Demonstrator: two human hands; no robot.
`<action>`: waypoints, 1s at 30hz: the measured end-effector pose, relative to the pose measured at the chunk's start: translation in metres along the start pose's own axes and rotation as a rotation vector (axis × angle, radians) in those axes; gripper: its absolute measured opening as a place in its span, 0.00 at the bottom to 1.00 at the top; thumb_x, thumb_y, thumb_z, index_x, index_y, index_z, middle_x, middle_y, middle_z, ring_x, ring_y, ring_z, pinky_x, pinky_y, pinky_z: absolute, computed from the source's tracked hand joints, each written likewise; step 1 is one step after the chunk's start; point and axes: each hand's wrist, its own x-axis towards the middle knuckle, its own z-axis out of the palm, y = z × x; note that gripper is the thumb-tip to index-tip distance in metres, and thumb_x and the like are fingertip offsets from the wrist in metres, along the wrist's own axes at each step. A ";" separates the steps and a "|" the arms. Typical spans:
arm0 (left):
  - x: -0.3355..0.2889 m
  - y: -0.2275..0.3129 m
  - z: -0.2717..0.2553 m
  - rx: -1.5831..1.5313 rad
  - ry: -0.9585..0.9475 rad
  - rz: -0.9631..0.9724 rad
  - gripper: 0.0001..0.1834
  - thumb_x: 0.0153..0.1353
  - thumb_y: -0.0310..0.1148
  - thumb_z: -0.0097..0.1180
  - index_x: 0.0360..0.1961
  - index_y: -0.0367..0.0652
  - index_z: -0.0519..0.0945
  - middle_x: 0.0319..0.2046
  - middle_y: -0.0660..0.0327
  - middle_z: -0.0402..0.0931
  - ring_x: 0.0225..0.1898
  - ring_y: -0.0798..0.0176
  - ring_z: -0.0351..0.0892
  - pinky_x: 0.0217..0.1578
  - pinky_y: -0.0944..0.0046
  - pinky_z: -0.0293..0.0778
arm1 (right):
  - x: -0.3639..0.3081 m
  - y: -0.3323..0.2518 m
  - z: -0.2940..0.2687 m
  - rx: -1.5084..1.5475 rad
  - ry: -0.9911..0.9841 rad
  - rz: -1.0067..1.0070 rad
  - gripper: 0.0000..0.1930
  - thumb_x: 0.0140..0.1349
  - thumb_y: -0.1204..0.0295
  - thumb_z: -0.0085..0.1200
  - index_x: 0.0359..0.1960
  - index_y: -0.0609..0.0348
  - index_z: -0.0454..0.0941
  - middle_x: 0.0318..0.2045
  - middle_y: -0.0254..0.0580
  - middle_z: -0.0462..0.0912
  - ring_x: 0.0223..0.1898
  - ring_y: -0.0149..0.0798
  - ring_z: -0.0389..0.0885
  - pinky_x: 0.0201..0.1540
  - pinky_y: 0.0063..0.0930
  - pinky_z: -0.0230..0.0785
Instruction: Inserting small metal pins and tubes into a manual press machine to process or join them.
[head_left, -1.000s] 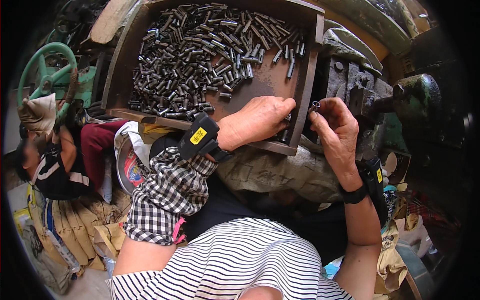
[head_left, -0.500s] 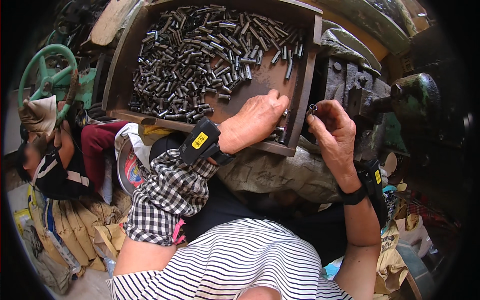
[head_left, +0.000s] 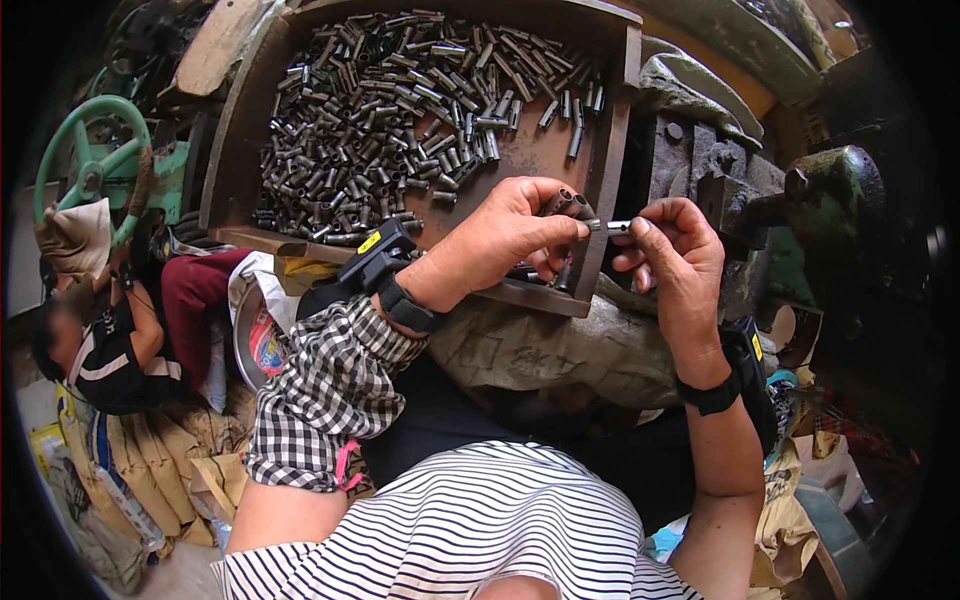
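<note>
My left hand (head_left: 505,235) is closed around several short metal tubes (head_left: 567,203), their round ends showing above the fingers. Another tube end pokes out by its thumb. Facing it, my right hand (head_left: 685,262) pinches a shiny metal tube (head_left: 618,228) with a small hole in its side, between thumb and forefinger. The two hands are close together over the right wall of a wooden tray (head_left: 598,190). Inside the tray a large heap of metal tubes (head_left: 350,160) covers the left and back. A few more lie partly hidden under my left hand.
Right of the tray stands a dark greasy machine (head_left: 720,190) with a rounded green-black part (head_left: 835,205). A green handwheel (head_left: 95,165) is at the far left, near another person (head_left: 125,340). A metal basin (head_left: 255,335) and paper sacks (head_left: 140,460) lie left of me.
My left hand has turned and lifted from the tray floor, now showing tubes in its grip. The tube in my right hand has swung from end-on to sideways, pointing at the left hand.
</note>
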 end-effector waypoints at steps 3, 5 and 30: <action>0.001 -0.006 0.001 -0.077 0.010 -0.003 0.11 0.57 0.30 0.59 0.39 0.38 0.74 0.26 0.65 0.77 0.19 0.77 0.74 0.18 0.79 0.72 | 0.002 0.005 0.001 0.023 -0.006 0.021 0.06 0.62 0.76 0.52 0.36 0.66 0.70 0.26 0.41 0.80 0.23 0.26 0.81 0.17 0.09 0.62; 0.002 -0.009 0.000 -0.102 0.009 0.001 0.11 0.57 0.30 0.59 0.39 0.38 0.74 0.26 0.64 0.77 0.19 0.77 0.74 0.18 0.78 0.72 | 0.004 0.008 0.001 0.035 0.001 0.031 0.06 0.62 0.76 0.52 0.36 0.66 0.70 0.27 0.42 0.80 0.22 0.27 0.81 0.17 0.09 0.62; 0.008 -0.005 0.006 0.074 0.049 0.074 0.09 0.60 0.30 0.57 0.37 0.36 0.74 0.26 0.64 0.78 0.20 0.76 0.77 0.20 0.78 0.74 | 0.007 0.019 -0.009 0.393 -0.080 0.282 0.05 0.61 0.74 0.53 0.36 0.60 0.71 0.28 0.45 0.82 0.24 0.27 0.81 0.18 0.12 0.67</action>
